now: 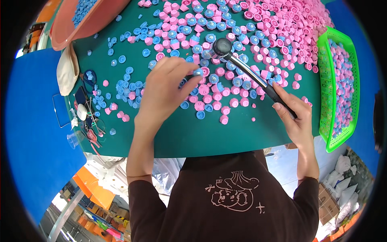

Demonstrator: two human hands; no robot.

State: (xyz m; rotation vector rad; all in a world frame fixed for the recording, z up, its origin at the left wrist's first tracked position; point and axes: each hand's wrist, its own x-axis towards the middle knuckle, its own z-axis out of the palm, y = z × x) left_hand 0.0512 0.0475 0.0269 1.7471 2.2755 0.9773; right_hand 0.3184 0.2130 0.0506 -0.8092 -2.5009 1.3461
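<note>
Hammer [250, 75] gripped in right hand [296, 115]; blue cap [198, 72], partly hidden, pinched by left hand [162, 88]

1. By the green tabletop [201, 141]'s left edge, a cream fabric pouch [67, 71].
2. Along there too, I see a small rounded white case [82, 112] and a clear plastic cup [73, 140].
3. Down right, white sacks [347, 197] near a brown cardboard box [327, 203].

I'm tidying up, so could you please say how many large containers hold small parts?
2: a salmon-pink plastic basin at the upper left, holding small blue pieces, and a green perforated plastic basket at the right, holding pink and blue pieces. Others may be hidden.
</note>
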